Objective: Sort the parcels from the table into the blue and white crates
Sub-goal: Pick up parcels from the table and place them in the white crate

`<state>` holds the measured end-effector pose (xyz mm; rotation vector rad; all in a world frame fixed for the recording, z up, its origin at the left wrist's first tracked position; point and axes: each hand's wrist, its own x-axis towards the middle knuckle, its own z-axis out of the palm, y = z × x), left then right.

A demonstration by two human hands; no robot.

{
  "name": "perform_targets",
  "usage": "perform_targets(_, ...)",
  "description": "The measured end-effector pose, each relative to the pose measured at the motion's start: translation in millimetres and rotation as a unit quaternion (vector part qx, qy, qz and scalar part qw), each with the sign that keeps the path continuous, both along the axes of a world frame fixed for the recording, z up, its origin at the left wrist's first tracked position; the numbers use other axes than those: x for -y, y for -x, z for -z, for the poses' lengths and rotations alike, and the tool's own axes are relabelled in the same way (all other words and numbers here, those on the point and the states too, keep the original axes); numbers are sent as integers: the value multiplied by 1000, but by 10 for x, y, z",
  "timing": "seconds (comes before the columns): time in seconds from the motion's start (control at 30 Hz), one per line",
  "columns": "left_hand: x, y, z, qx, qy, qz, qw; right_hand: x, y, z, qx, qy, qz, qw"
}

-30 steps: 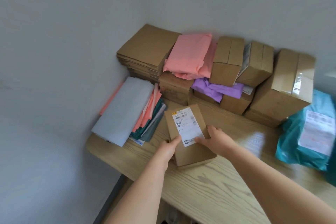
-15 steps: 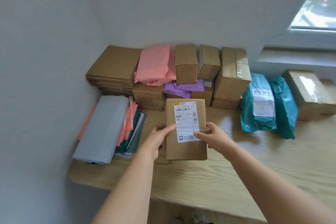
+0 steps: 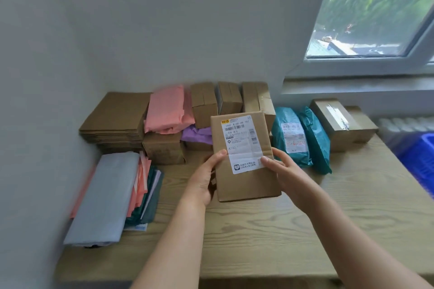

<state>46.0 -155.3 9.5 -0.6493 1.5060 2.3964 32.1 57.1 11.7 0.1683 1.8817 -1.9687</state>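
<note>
A flat brown cardboard parcel with a white shipping label is held up over the wooden table, its label facing me. My left hand grips its left edge, thumb on the front. My right hand grips its right edge, thumb on the label. Behind it lie more parcels: brown boxes, a pink bag, a purple bag, two teal bags and a taped box. Part of a blue crate shows at the right edge. No white crate is visible.
A stack of flat cardboard sits in the back left corner. Grey, pink and dark green mailer bags lie piled along the left wall. A window and its sill are at the upper right.
The parcel has been lifted off the table and raised toward me, held in both hands. My view has swung right, bringing the window and the blue crate into sight.
</note>
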Motion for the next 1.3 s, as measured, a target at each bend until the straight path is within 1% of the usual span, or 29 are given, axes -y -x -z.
perform_targets(0.07,-132,-27,-57,-20,-22,-12,999,-88,-30,-98,-6,28,-23,999)
perform_targets(0.2,-322,-38,-173,-41,-37,-20,998,-293,-63,-226,-25,39,-61,997)
perform_targets(0.33,-405,-40,-247,-89,-3,2,996,-477,-49,-284,-43,45,-66,996)
perform_targets(0.47,-416,-33,-376,-125,29,17,992,-506,-35,-284,-56,79,-72,993)
perform_targets(0.57,-426,-30,-453,-135,39,7,990,-505,4,-321,-65,90,-80,991)
perform_targets(0.77,-451,-38,-598,-155,32,3,987,-526,55,-452,-85,88,-97,988)
perform_targets(0.87,-440,-11,-615,-152,44,-4,987,-529,61,-503,-85,93,-101,987)
perform_targets(1.03,-519,17,-610,-159,49,15,986,-576,61,-477,-89,98,-77,988)
perform_targets(1.17,-730,64,-494,-144,42,75,986,-692,-10,-389,-77,99,-17,992)
perform_targets(1.3,-1074,135,-273,-116,29,138,983,-939,-210,-222,-57,99,71,991)
